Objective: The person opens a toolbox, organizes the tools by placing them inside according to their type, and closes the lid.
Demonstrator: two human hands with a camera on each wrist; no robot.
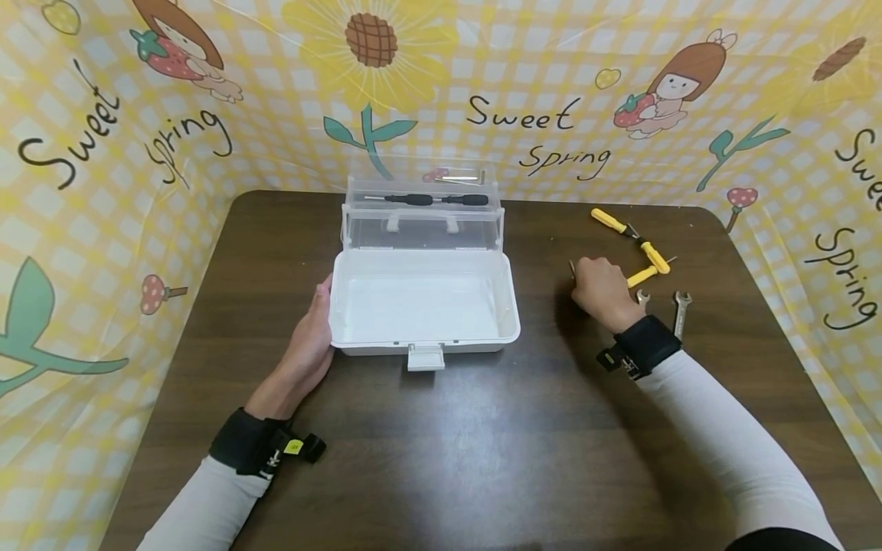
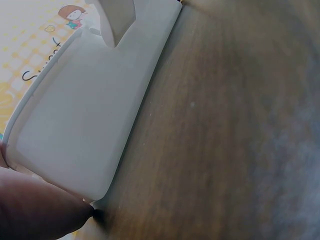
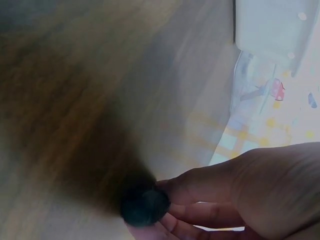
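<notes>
A white toolbox point(image 1: 425, 348) stands on the table with its clear lid raised at the back. My left hand point(image 1: 306, 340) rests along its left side, fingers fairly straight; the left wrist view shows a finger point(image 2: 40, 205) against the box corner point(image 2: 100, 195). Two black-handled screwdrivers point(image 1: 411, 200) lie in the clear upper tray. To the right of the box, my right hand point(image 1: 604, 291) pinches a tool with a dark round end point(image 3: 145, 206) between thumb and fingers. A thin tip point(image 1: 571, 268) pokes out past that hand; the rest is hidden.
Yellow-handled screwdrivers point(image 1: 609, 220) lie at the right rear of the table point(image 1: 455, 467). A wrench point(image 1: 681, 312) sits near my right wrist, and another wrench point(image 1: 642, 298) is partly covered by that hand. L-shaped metal keys point(image 1: 462, 179) show behind the clear plastic. A patterned cloth point(image 1: 427, 84) surrounds the table.
</notes>
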